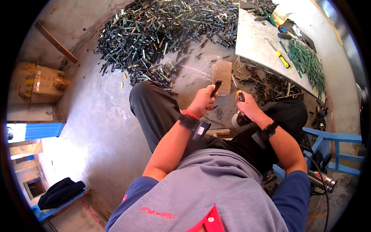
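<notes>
My left hand (202, 101) is closed around a small dark strip-like piece (217, 85) that sticks up past the fingers. In my right hand (250, 108) is a screwdriver (241, 96) with a yellow-and-black handle, its metal shaft pointing away from me. The shaft and the dark piece are apart. Just beyond both hands, a brown block (222, 71) lies on the floor, partly behind the left hand's piece. A large pile of dark narrow strips (154, 33) spreads over the floor at the far side.
A light table (253, 42) at the far right bears green strips (307, 62), a second yellow-black screwdriver (283, 61) and other tools. Dark scraps lie under its edge. Cardboard boxes (46, 83) stand at left, a blue stool (328, 137) at right. Thin pale wires (199, 72) lie near the block.
</notes>
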Demonstrator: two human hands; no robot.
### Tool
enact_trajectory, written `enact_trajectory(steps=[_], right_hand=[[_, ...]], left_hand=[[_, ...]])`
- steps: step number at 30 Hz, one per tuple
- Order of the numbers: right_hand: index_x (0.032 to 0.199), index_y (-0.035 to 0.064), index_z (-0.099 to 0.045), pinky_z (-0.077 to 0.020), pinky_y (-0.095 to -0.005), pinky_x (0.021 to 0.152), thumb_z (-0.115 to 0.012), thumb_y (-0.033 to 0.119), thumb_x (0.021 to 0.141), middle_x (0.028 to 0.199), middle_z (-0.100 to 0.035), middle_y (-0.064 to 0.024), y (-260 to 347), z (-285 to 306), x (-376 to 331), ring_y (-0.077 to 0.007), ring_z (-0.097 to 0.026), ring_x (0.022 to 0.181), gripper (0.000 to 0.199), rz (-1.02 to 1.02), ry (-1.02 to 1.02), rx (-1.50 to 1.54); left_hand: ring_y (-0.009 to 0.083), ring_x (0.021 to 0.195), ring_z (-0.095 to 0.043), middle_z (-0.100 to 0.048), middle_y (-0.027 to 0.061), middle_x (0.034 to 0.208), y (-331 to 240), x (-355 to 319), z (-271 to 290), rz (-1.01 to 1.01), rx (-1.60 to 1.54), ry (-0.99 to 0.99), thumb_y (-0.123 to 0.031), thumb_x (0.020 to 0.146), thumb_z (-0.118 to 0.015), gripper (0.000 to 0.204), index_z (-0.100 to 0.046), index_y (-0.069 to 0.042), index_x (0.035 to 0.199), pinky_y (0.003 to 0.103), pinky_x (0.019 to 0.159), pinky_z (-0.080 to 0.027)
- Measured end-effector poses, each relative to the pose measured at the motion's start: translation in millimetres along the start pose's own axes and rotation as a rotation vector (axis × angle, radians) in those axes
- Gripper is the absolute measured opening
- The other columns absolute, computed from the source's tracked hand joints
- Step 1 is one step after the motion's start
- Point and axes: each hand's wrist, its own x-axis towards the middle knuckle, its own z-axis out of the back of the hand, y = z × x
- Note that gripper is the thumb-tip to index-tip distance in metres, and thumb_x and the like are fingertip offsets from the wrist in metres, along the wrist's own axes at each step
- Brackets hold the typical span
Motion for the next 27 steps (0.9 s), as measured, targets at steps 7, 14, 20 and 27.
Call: enact_trajectory(steps=[7, 14, 20, 27], right_hand=[[0.106, -0.0018, -0.054, -0.0498, -0.0293, 0.064, -0.046, 0.009, 0.071, 0.084, -0.062, -0.0120, 52, -12, -38, -0.0197, -0.062, 0.074, 0.038, -0.163, 0.331, 0.749], [0.117, -0.0043, -0.051, -0.0509, -0.0237, 0.047, -0.047, 0.012, 0.071, 0.094, -0.064, -0.0177, 42, -18, -33, -0.0262, -0.067, 0.083, 0.049, -0.194, 0.570, 0.881], [0.120, -0.0039, -0.048, -0.0528, -0.0256, 0.049, -0.049, 0.014, 0.073, 0.096, -0.063, -0.0180, 41, -19, -28, -0.0265, -0.067, 0.083, 0.050, -0.220, 0.639, 0.947], [0.119, -0.0037, -0.048, -0.0526, -0.0249, 0.049, -0.050, 0.015, 0.078, 0.094, -0.063, -0.0174, 42, -22, -24, -0.0256, -0.067, 0.080, 0.046, -0.203, 0.647, 0.980]], left_hand=[[0.0044, 0.039, -0.021, -0.030, -0.0073, 0.051, 4, -1, 0, -0.071, 0.034, -0.097, -0.037, 0.092, -0.047, 0.035, -0.051, -0.005, 0.078, 0.023, 0.038, -0.017], [0.0042, 0.041, -0.021, -0.030, -0.0073, 0.053, 3, 0, -5, -0.084, 0.047, -0.108, -0.035, 0.092, -0.047, 0.033, -0.051, -0.005, 0.078, 0.023, 0.038, -0.016], [0.0038, 0.043, -0.020, -0.028, -0.0085, 0.054, 1, -3, -11, -0.096, 0.070, -0.080, -0.033, 0.093, -0.045, 0.033, -0.052, -0.005, 0.077, 0.023, 0.039, -0.015], [0.0035, 0.043, -0.020, -0.028, -0.0085, 0.054, 2, -3, -10, -0.113, 0.089, -0.076, -0.033, 0.093, -0.045, 0.033, -0.053, -0.005, 0.077, 0.023, 0.039, -0.014]])
